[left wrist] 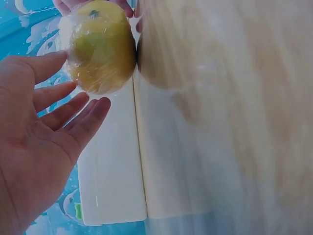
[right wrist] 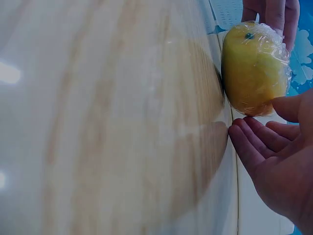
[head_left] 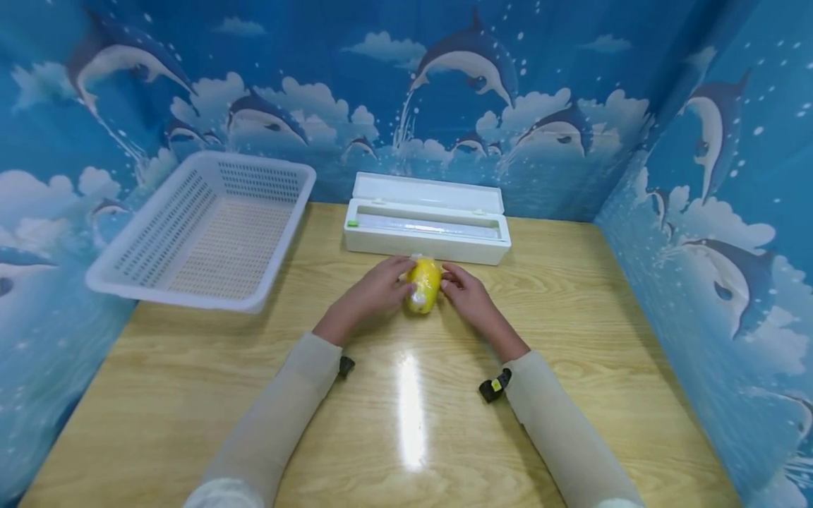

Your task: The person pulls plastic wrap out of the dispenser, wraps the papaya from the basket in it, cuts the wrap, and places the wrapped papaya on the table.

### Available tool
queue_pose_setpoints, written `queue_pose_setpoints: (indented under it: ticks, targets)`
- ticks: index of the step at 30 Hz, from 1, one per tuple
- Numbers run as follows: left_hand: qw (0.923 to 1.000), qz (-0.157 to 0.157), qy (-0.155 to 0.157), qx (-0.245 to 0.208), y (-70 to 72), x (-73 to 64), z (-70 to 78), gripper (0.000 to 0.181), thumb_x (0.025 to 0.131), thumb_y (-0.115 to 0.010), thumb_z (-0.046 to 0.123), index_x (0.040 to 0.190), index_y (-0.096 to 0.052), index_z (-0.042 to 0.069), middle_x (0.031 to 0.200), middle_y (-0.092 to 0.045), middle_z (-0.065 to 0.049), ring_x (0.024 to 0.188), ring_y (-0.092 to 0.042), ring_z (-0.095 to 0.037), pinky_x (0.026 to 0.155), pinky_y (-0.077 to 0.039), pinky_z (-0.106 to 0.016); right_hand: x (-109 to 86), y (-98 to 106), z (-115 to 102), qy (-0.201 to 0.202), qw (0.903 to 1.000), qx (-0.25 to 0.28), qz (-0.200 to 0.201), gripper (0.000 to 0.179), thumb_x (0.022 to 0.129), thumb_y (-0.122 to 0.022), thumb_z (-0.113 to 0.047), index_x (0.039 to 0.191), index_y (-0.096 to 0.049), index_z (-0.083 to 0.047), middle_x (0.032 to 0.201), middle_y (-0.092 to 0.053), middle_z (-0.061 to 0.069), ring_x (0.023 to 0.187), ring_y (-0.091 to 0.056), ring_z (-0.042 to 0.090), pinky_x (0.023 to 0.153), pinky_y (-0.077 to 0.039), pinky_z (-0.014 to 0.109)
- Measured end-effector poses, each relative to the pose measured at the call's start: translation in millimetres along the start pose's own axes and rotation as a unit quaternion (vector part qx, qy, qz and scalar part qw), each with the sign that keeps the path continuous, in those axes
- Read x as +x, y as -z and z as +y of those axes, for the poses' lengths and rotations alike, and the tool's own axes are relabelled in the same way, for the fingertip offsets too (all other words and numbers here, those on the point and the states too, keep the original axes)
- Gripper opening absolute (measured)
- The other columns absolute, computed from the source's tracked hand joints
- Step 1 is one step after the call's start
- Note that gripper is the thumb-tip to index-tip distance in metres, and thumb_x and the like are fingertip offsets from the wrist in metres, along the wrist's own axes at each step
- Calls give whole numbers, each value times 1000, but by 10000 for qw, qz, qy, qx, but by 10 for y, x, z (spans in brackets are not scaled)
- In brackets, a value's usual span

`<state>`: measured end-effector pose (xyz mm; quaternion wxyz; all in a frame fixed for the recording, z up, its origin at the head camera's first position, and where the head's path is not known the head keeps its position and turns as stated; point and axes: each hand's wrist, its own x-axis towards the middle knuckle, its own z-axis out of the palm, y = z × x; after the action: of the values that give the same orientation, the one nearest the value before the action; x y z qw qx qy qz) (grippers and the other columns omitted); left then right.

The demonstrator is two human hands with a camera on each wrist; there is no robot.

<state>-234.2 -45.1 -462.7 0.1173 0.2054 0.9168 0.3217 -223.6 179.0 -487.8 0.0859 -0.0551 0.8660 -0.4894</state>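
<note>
A yellow mango-like fruit [head_left: 424, 285], wrapped in clear cling film, lies on the wooden table between both hands. My left hand [head_left: 382, 286] is at its left side, thumb and fingertips right at the film, fingers loosely spread in the left wrist view. On the other side is my right hand [head_left: 471, 297]; in the right wrist view its thumb tip meets the fruit [right wrist: 257, 68] and its relaxed fingers lie close beside it. Just behind the fruit is a long white cling film box [head_left: 427, 243], lid raised, with a roll of film [head_left: 428, 226] inside.
A white plastic basket [head_left: 267, 300] with slotted sides stands at the back left of the table [head_left: 559, 310]. Blue dolphin-print curtains [head_left: 356, 70] rise along the back and sides. Black camera straps [head_left: 495, 386] sit on both wrists.
</note>
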Motion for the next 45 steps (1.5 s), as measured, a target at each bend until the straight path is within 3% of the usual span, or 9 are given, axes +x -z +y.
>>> queue_pose_setpoints:
  ticks: [7, 14, 21, 26, 30, 36, 42, 45]
  targets:
    - [9999, 76, -73, -73, 1, -23, -4, 51, 103, -59, 28, 150, -47, 11, 154, -38, -9, 140, -42, -26, 117, -38, -44, -25, -11, -30, -98, 9992, 388, 13, 48, 104, -56, -24, 149, -47, -9, 137, -61, 16, 122, -60, 30, 103, -52, 43]
    - [9983, -3, 290, -512, 11, -49, 48, 50, 105, -54, 29, 152, -45, 15, 151, -41, -7, 127, -54, -22, 108, -49, -41, -41, -55, -33, -109, 9986, 491, 143, 51, 103, -59, -30, 148, -49, -9, 135, -60, 16, 116, -62, 28, 97, -55, 40]
    - [9949, 559, 426, -717, -33, -81, 98, 46, 103, -56, 38, 142, -56, 15, 142, -54, -7, 116, -60, -20, 98, -55, -38, -57, -108, -29, 167, 9986, 236, 444, 46, 101, -62, -30, 140, -57, -8, 134, -60, 14, 118, -59, 30, 102, -51, 44]
    - [9839, 1096, 778, -1180, -74, -76, 126, 34, 101, -63, 33, 126, -66, 11, 130, -61, -3, 107, -61, -18, 92, -56, -35, -103, -157, -89, 290, 9978, -7, 601, 46, 100, -64, -32, 139, -58, -9, 133, -59, 12, 116, -60, 30, 98, -54, 45]
    - [9755, 1304, 969, -1482, -91, -79, 129, 21, 101, -63, 24, 116, -67, 10, 120, -63, -2, 102, -61, -17, 88, -57, -34, -150, -176, -147, 255, 9971, -78, 715, 50, 100, -64, -32, 143, -54, -8, 129, -60, 11, 114, -61, 28, 96, -55, 45]
    - [9666, 1271, 1217, -1864, -91, -57, 82, 14, 102, -60, 21, 108, -67, 11, 112, -64, -2, 95, -60, -19, 80, -56, -32, -147, -166, -137, 154, 9964, 121, 823, 44, 103, -59, -21, 144, -53, -7, 129, -61, 12, 117, -59, 29, 99, -53, 43]
    - [9481, 1158, 1657, -2454, -94, -41, 23, 17, 102, -59, 23, 109, -69, 11, 111, -66, -3, 99, -59, -20, 83, -54, -33, -135, -140, -113, -14, 9969, 511, 592, 43, 101, -62, -17, 143, -55, -9, 133, -62, 14, 115, -61, 29, 95, -56, 38]
    - [9398, 1125, 1731, -2724, -100, -44, -8, 19, 103, -58, 24, 111, -68, 10, 113, -65, -5, 104, -59, -21, 89, -53, -36, -146, -122, -96, -60, 9961, 753, 460, 44, 100, -64, -21, 142, -56, -10, 137, -60, 14, 117, -62, 29, 95, -57, 37]
